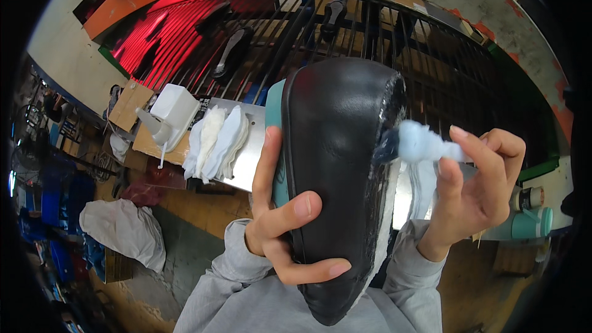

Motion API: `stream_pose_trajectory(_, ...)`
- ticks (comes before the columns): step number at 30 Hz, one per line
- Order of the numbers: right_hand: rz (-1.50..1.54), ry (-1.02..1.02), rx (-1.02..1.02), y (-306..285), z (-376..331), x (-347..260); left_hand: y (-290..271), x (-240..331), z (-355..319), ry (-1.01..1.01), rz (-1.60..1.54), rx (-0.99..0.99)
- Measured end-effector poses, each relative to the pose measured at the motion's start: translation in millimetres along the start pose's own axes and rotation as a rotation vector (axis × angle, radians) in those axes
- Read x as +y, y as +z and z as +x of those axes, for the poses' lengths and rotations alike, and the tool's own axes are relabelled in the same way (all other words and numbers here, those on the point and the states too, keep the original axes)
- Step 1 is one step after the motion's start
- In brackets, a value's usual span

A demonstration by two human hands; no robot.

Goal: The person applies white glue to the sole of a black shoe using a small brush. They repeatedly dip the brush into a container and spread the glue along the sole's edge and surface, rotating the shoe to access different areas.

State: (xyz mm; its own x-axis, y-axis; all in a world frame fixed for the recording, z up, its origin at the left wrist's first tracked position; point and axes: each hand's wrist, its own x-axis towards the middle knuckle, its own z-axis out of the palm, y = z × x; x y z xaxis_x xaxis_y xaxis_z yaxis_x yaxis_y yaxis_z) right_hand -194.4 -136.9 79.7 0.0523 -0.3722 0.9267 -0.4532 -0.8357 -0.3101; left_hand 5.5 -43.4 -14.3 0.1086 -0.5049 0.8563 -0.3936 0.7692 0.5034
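A black leather shoe upper (336, 148) on a teal last (277, 98) stands nearly upright before me, its pointed end down. My left hand (290, 222) is wrapped round its left side and front. Between my right hand's (481, 176) thumb and fingers is a small brush (422, 142) with a lumpy, pale blue handle. The brush's dark bristles touch the rough right edge of the shoe upper, where whitish material shows along the rim.
Behind runs a conveyor of dark metal bars (283, 37) with shoe parts (236, 49), lit red at left. A metal shelf holds pale insole-shaped pads (216, 145) and a white squeeze bottle (176, 108). A teal cup (535, 222) is at right; a white sack (122, 228) sits lower left.
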Motion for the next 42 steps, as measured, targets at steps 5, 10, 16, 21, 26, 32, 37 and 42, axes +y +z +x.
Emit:
stream_pose_trajectory(5,0.086,0.007,0.029,2,5,11,3,3,-1,0.008,-0.005,-0.027)
stream_pose_trajectory(10,0.246,-0.030,-0.096,-5,-1,29,1,6,-1,0.021,0.012,-0.032)
stream_pose_trajectory(16,0.291,-0.107,-0.194,-15,-4,41,3,8,2,0.034,0.020,-0.039)
stream_pose_trajectory(21,0.229,-0.042,-0.108,-10,3,34,5,8,4,0.043,0.031,-0.046)
stream_pose_trajectory(26,0.211,-0.098,-0.209,-15,7,33,4,9,4,0.057,0.052,-0.040)
stream_pose_trajectory(32,0.347,-0.143,-0.248,-13,-2,42,6,11,7,0.083,0.080,-0.007)
stream_pose_trajectory(37,0.423,-0.123,-0.294,-14,-13,42,9,10,11,0.113,0.104,0.040)
stream_pose_trajectory(42,0.472,-0.123,-0.303,-12,-24,42,10,10,13,0.139,0.136,0.082)
